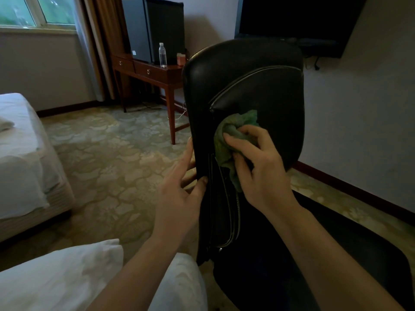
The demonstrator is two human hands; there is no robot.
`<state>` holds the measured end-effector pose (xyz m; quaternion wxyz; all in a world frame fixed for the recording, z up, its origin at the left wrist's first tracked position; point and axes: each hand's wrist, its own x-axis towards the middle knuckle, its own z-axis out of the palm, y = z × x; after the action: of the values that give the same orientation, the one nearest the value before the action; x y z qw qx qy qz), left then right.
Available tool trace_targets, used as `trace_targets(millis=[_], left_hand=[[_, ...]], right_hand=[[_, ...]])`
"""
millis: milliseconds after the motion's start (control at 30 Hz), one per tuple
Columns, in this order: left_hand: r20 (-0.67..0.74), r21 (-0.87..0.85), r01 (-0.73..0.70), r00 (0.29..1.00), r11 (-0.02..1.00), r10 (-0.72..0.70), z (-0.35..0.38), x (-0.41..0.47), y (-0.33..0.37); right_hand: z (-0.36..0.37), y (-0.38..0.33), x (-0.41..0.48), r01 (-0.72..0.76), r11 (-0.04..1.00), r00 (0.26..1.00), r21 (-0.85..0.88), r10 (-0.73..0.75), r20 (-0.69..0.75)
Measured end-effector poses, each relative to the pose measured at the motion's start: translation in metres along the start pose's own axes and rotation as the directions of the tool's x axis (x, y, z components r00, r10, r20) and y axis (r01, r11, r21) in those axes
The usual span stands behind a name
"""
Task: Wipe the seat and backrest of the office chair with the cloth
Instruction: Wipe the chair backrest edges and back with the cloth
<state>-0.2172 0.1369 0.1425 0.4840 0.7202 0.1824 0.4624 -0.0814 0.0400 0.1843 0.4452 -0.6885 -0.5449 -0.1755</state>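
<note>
The black leather backrest (247, 81) of the office chair rises in the middle of the head view, with the dark seat (314, 265) below it at the lower right. My right hand (260, 167) grips a bunched green cloth (233, 131) and holds it against the front face of the backrest, beside the piped seam. My left hand (182, 189) grips the backrest's left edge, thumb on the front side and fingers behind it.
A wooden desk (155, 72) stands behind the chair with a dark mini fridge (152, 28), a water bottle (162, 55) and a red cup (181, 59). White beds lie at the left (20, 158) and near bottom (67, 279). A dark TV (298, 19) hangs on the wall.
</note>
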Motion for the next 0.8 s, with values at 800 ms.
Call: trace_targets(millis=[800], left_hand=[[0.043, 0.067, -0.048, 0.998, 0.997, 0.045, -0.002, 0.0, -0.004]], right_hand=[[0.002, 0.023, -0.047, -0.036, 0.999, 0.999, 0.005, 0.036, 0.019]])
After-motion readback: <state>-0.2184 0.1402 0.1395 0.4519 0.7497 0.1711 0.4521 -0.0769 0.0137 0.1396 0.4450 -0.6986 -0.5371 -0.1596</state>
